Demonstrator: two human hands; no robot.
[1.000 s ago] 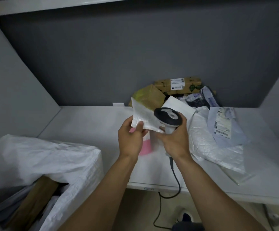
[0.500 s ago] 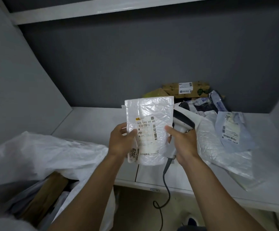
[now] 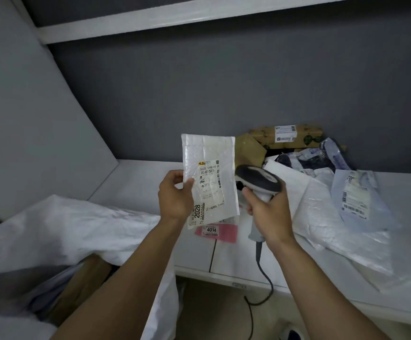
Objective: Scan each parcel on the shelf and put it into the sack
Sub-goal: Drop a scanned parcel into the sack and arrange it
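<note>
Sack gapes at lower left — crinkled white woven plastic, soft-walled. Just right of it the left hand pinches the parcel by its left edge, centre frame, label toward the camera. It looks light, flat, padded and glossy — likely slippery, so an edge grip clear of the barcode suits. The right hand wraps the scanner handle, hard smooth plastic. Beyond, on the shelf, lie a pink parcel, crumpled bags and a brown box.
</note>
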